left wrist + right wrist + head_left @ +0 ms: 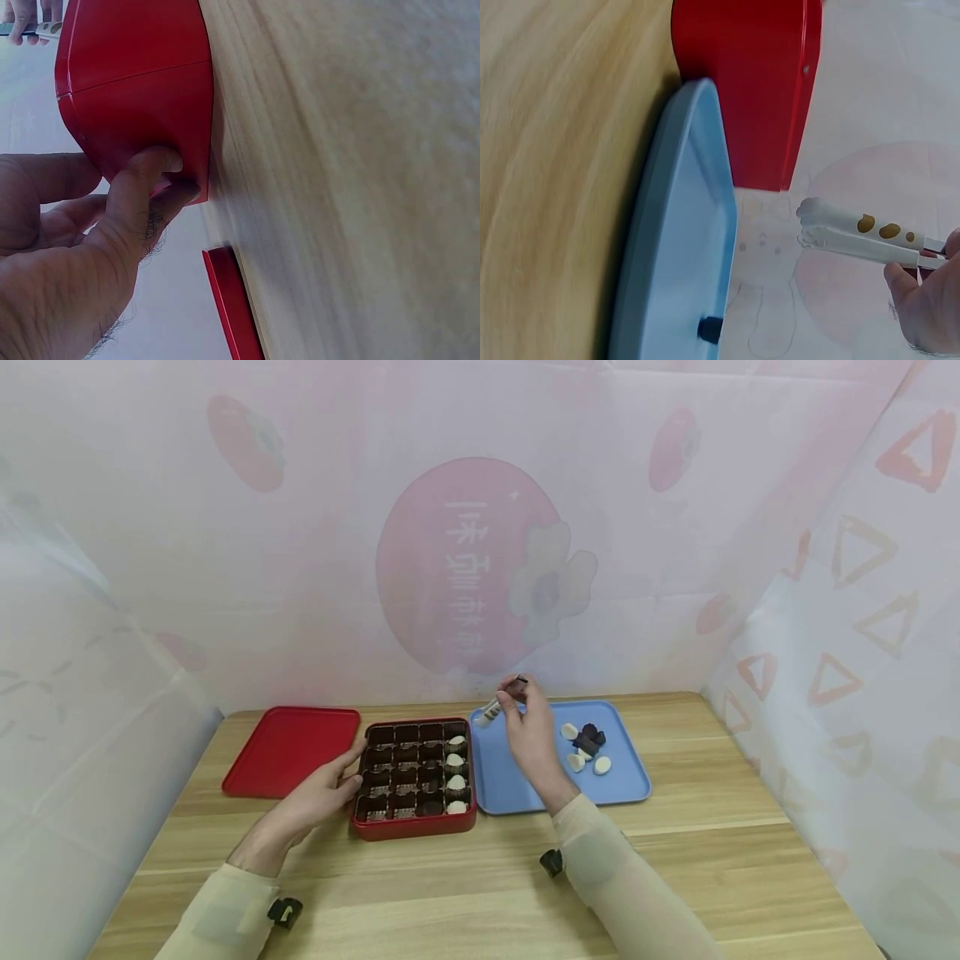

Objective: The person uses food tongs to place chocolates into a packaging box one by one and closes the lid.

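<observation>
My right hand (531, 739) pinches a pair of small tongs (489, 713) above the far left part of the blue tray. White arms with brown spots show on the tongs (866, 234) in the right wrist view, and nothing is visible between their tips. My left hand (322, 793) rests its fingers against the left side of the red box (420, 828). In the left wrist view, fingertips touch the box wall (142, 97) near a lower corner. White egg-shaped pieces (456, 784) stand in the box's right column of dark compartments; a dark piece (430, 808) seems to lie beside the nearest one.
The blue tray (510, 785) adjoins the box's right side. White pieces (602, 766) and dark pieces (588, 742) lie clustered on its right half. Left of the box lies a red lid (292, 752). Printed curtains (315, 610) surround the wooden table (420, 893) at the back and sides.
</observation>
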{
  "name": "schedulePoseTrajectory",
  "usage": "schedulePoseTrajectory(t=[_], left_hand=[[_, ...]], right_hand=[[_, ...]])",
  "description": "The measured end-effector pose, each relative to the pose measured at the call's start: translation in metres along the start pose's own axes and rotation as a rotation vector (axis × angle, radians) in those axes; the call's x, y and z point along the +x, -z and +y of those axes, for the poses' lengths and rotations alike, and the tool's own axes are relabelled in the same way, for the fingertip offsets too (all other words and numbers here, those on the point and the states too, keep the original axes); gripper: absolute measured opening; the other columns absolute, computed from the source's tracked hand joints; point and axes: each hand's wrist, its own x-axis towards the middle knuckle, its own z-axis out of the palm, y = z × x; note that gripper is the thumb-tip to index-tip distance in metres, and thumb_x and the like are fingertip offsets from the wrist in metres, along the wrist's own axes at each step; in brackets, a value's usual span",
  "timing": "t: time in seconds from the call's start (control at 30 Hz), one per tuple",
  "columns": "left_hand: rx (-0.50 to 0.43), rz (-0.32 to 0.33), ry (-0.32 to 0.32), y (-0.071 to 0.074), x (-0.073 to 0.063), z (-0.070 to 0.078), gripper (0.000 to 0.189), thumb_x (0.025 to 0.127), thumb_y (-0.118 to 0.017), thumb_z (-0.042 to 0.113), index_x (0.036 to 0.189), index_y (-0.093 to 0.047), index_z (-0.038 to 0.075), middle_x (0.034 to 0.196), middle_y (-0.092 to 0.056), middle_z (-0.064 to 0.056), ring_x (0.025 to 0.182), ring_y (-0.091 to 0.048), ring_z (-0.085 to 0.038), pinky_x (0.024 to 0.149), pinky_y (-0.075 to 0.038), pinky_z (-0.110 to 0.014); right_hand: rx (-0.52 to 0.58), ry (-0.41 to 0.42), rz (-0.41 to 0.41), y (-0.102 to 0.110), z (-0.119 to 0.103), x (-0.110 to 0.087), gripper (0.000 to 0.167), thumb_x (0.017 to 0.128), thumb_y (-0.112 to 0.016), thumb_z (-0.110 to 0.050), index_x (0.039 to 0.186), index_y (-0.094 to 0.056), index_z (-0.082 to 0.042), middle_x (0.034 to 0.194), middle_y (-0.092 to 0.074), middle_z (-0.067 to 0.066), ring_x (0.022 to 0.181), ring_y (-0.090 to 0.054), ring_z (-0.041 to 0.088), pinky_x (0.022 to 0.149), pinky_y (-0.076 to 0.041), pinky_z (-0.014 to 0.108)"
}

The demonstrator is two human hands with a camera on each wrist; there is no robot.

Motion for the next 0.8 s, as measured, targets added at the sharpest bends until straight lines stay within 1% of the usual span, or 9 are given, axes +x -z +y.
schedulePoseTrajectory(t=[0.23,0.33,0.43,0.47,0.53,0.63,0.73,0.77,0.8], left_hand=[[-0.008,-0.003,0.006,0.0,-0.001,0.001,0.074,0.122,-0.05,0.004,0.187,-0.015,-0.001,0.195,-0.005,-0.032,0.179,-0.011,-0.06,0.142,-0.026,-0.071],[-0.001,-0.003,0.005,0.0,-0.002,0.002,0.074,0.122,-0.05,0.004,0.187,-0.015,-0.001,0.196,-0.005,-0.032,0.18,-0.012,-0.058,0.142,-0.028,-0.067],[0.008,0.001,0.01,0.0,-0.002,0.002,0.074,0.122,-0.051,0.005,0.187,-0.015,0.0,0.196,-0.006,-0.031,0.176,-0.027,-0.052,0.134,-0.048,-0.049],[0.01,0.003,0.012,0.0,-0.002,0.002,0.074,0.122,-0.051,0.006,0.187,-0.015,0.001,0.196,-0.007,-0.031,0.171,-0.035,-0.049,0.125,-0.053,-0.04],[0.015,0.009,0.012,0.0,-0.003,0.002,0.074,0.122,-0.051,0.006,0.187,-0.016,0.001,0.195,-0.009,-0.032,0.159,-0.045,-0.043,0.107,-0.053,-0.025],[-0.012,0.01,0.015,0.0,-0.003,0.001,0.075,0.122,-0.051,0.006,0.188,-0.015,0.002,0.195,-0.014,-0.032,0.12,-0.062,-0.03,0.084,-0.05,-0.02],[-0.037,0.009,0.014,0.0,-0.003,0.0,0.076,0.122,-0.051,0.006,0.188,-0.015,0.003,0.192,-0.021,-0.031,0.081,-0.051,-0.014,0.071,-0.046,-0.024],[-0.049,0.007,0.014,0.0,-0.003,0.0,0.076,0.122,-0.051,0.005,0.188,-0.014,0.003,0.19,-0.023,-0.031,0.074,-0.042,-0.013,0.069,-0.045,-0.027],[-0.043,0.011,0.008,0.0,-0.003,-0.001,0.076,0.122,-0.051,0.006,0.188,-0.015,0.003,0.19,-0.023,-0.032,0.077,-0.043,-0.008,0.069,-0.045,-0.027]], right_hand=[[-0.058,0.028,0.041,0.011,0.012,0.008,0.017,0.121,-0.065,-0.017,0.133,-0.067,-0.005,0.133,-0.074,0.02,0.14,-0.073,0.045,0.11,-0.066,0.062],[-0.074,0.018,0.048,0.017,0.017,0.012,0.019,0.121,-0.064,-0.018,0.133,-0.067,-0.004,0.136,-0.073,0.021,0.141,-0.073,0.045,0.111,-0.066,0.062],[-0.081,0.013,0.053,0.022,0.021,0.016,0.02,0.122,-0.064,-0.018,0.135,-0.066,-0.002,0.138,-0.072,0.022,0.141,-0.072,0.045,0.112,-0.066,0.061],[-0.085,0.011,0.056,0.023,0.023,0.017,0.021,0.122,-0.065,-0.018,0.135,-0.066,-0.002,0.139,-0.072,0.023,0.141,-0.072,0.045,0.113,-0.066,0.061],[-0.096,0.004,0.059,0.026,0.026,0.018,0.02,0.122,-0.065,-0.016,0.135,-0.066,-0.002,0.141,-0.072,0.022,0.142,-0.072,0.044,0.114,-0.065,0.06],[-0.117,-0.003,0.07,0.028,0.032,0.021,0.019,0.121,-0.065,-0.014,0.134,-0.066,-0.001,0.141,-0.071,0.023,0.141,-0.071,0.043,0.117,-0.064,0.059],[-0.133,-0.001,0.087,0.028,0.036,0.024,0.018,0.121,-0.066,-0.014,0.132,-0.066,0.0,0.139,-0.072,0.025,0.14,-0.072,0.044,0.119,-0.063,0.058],[-0.136,0.002,0.094,0.029,0.038,0.025,0.018,0.12,-0.067,-0.013,0.131,-0.066,0.001,0.138,-0.072,0.026,0.139,-0.072,0.045,0.119,-0.063,0.058],[-0.142,0.003,0.099,0.029,0.039,0.025,0.017,0.12,-0.067,-0.013,0.13,-0.067,0.001,0.138,-0.072,0.027,0.138,-0.073,0.045,0.118,-0.064,0.058]])
